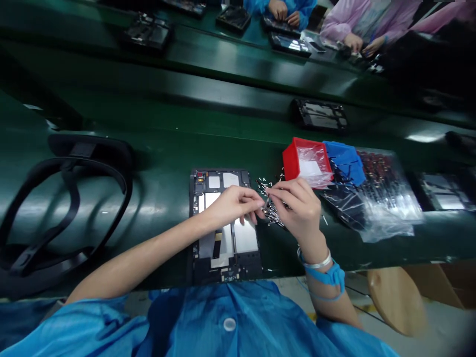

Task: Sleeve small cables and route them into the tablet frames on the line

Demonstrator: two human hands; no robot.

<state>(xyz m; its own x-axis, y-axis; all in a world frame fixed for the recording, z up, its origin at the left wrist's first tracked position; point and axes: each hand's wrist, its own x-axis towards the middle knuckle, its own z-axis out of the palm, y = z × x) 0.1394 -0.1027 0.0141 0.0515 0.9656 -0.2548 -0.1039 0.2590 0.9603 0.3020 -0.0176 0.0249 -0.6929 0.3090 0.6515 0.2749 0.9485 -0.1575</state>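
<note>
I see left hand (232, 201) and right hand (297, 206) pinching a thin silvery metal strip (266, 201), unfitted; black tablet chassis (223, 248) under the fingers.

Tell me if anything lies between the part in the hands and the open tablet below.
Nothing visible does. The right hand pinches a thin part, the left hand touching it, by the open tablet's right edge. The pile of small parts lies beside that edge, the red bin farther right.

Your blue smock (208, 322) closes with a white button (229, 324), sleeves short. Behind your right hand (297, 208): silver bangle (316, 263), blue wrist strap (330, 275).
</note>
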